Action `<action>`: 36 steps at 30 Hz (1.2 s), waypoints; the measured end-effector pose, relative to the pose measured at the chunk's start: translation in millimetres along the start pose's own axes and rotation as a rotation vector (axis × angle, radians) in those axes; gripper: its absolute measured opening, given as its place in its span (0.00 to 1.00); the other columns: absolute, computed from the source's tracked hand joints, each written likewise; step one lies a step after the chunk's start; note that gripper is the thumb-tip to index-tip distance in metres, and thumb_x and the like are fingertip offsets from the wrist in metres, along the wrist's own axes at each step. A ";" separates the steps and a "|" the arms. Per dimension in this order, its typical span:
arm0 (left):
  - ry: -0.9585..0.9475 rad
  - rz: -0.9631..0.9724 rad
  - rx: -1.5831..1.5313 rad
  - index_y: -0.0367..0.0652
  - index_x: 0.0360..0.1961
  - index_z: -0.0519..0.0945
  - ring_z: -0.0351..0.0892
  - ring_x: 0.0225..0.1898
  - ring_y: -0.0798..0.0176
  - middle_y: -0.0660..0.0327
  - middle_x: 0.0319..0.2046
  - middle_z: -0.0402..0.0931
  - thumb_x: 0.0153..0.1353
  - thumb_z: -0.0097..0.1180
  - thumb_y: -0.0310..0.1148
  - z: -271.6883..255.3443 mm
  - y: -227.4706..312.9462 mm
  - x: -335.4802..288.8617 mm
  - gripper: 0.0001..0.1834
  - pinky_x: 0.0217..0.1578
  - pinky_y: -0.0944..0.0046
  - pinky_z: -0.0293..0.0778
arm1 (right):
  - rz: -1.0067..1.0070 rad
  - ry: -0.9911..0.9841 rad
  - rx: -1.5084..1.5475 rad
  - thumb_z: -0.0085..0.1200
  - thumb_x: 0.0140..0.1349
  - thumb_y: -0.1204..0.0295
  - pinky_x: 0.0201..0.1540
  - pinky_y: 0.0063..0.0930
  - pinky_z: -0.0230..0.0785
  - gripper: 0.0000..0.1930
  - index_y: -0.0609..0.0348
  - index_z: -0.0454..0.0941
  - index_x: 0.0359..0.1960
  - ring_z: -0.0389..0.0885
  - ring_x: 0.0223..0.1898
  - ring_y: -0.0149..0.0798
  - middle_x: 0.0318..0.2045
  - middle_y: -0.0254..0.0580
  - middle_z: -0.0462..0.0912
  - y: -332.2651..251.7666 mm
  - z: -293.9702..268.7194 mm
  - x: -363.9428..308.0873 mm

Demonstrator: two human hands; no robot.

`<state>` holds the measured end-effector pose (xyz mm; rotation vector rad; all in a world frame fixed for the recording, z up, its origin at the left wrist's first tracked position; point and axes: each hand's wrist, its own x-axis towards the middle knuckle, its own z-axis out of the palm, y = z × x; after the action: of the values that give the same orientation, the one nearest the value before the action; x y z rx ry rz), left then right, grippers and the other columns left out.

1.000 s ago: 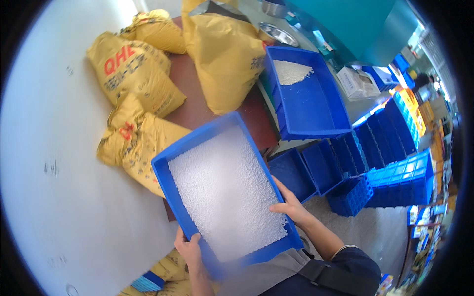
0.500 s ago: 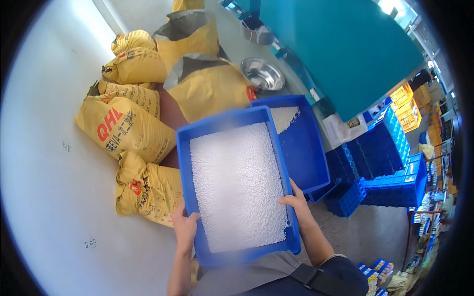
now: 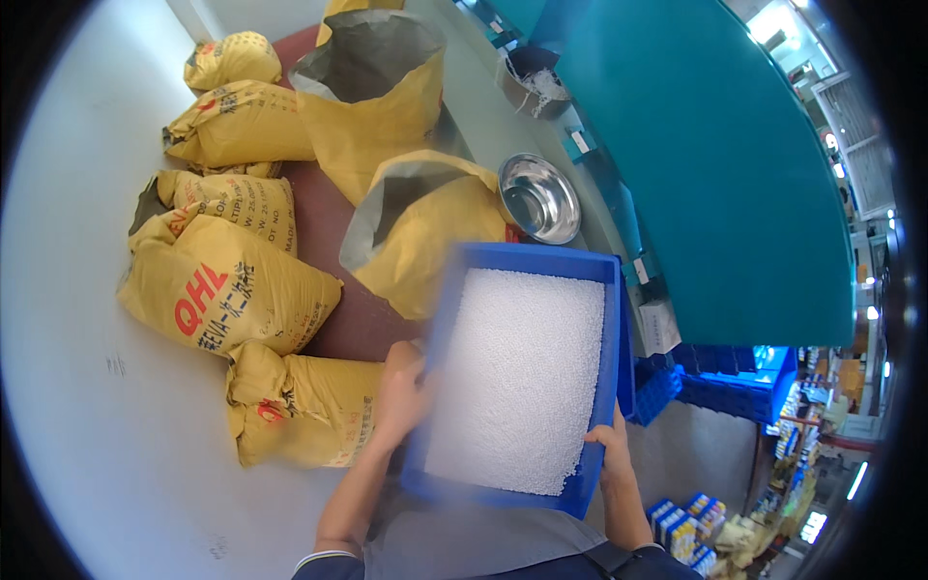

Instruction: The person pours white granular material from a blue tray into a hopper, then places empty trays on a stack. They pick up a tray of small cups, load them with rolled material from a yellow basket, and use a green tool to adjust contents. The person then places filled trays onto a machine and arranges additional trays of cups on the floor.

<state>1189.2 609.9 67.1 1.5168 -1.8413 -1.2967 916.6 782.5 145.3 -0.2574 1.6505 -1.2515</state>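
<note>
Between my hands I carry a blue plastic tray (image 3: 611, 290) holding a wide layer of white pellets (image 3: 527, 372). My left hand (image 3: 401, 391) grips the tray's left wall, its fingers partly hidden behind the rim. On the right wall, near the front corner, my right hand (image 3: 611, 447) is closed with the thumb over the edge. Just beyond the tray's far side stands an open yellow bag (image 3: 435, 232) with a grey lining. A shiny metal bowl (image 3: 538, 198) lies beside that bag, to its right.
Filled yellow sacks (image 3: 232, 290) line the wall on the left. Another open yellow bag (image 3: 377, 126) stands farther back. A large teal panel (image 3: 706, 174) rises at right, with blue crates (image 3: 739, 391) below it. A dark container (image 3: 536, 77) sits behind the bowl.
The tray has shifted right and turned slightly clockwise, still in both hands. It now covers most of the other blue tray behind it. My view has shifted, too.
</note>
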 end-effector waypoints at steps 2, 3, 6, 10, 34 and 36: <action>0.007 -0.004 -0.056 0.33 0.43 0.83 0.83 0.35 0.50 0.44 0.34 0.82 0.61 0.59 0.32 -24.3 20.9 33.6 0.14 0.43 0.59 0.76 | 0.049 0.037 -0.008 0.50 0.38 0.76 0.55 0.30 0.68 0.42 0.64 0.64 0.65 0.76 0.51 0.44 0.52 0.46 0.76 -39.2 17.6 -11.1; 0.077 0.093 0.017 0.33 0.43 0.82 0.81 0.41 0.47 0.44 0.37 0.82 0.61 0.59 0.32 -37.7 27.3 56.0 0.14 0.47 0.56 0.75 | 0.043 0.041 -0.001 0.51 0.38 0.75 0.55 0.30 0.68 0.42 0.64 0.64 0.65 0.76 0.51 0.44 0.52 0.45 0.76 -58.0 24.5 -16.1; 0.230 0.435 0.386 0.29 0.51 0.76 0.73 0.52 0.39 0.42 0.49 0.77 0.59 0.59 0.31 -61.4 32.1 144.7 0.21 0.53 0.49 0.71 | 0.149 0.084 0.031 0.52 0.37 0.74 0.56 0.30 0.68 0.42 0.64 0.64 0.64 0.75 0.52 0.44 0.53 0.46 0.76 -105.5 35.9 -28.0; 0.065 0.269 0.626 0.23 0.54 0.71 0.75 0.51 0.44 0.45 0.43 0.79 0.58 0.60 0.31 -35.7 25.0 217.4 0.27 0.49 0.50 0.73 | 0.201 0.123 -0.012 0.54 0.36 0.72 0.57 0.32 0.67 0.43 0.64 0.64 0.64 0.74 0.53 0.45 0.53 0.46 0.75 -144.4 45.3 -37.5; -0.515 0.466 1.394 0.38 0.66 0.67 0.54 0.71 0.48 0.53 0.69 0.60 0.68 0.40 0.33 68.6 -15.4 68.5 0.26 0.72 0.45 0.44 | 0.335 -0.303 -0.613 0.52 0.29 0.72 0.67 0.32 0.55 0.56 0.61 0.53 0.72 0.63 0.65 0.48 0.64 0.50 0.66 -258.0 62.5 122.9; -0.412 0.481 1.365 0.41 0.63 0.72 0.59 0.68 0.52 0.56 0.65 0.67 0.67 0.42 0.33 72.6 -15.6 61.1 0.24 0.72 0.50 0.47 | 0.353 -0.394 -0.689 0.53 0.29 0.72 0.68 0.33 0.52 0.56 0.60 0.53 0.73 0.60 0.66 0.49 0.65 0.51 0.64 -266.4 78.7 146.6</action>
<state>1120.9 582.3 5.3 1.0821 -3.3873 0.0512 810.3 520.1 281.4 -0.5633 1.6310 -0.3093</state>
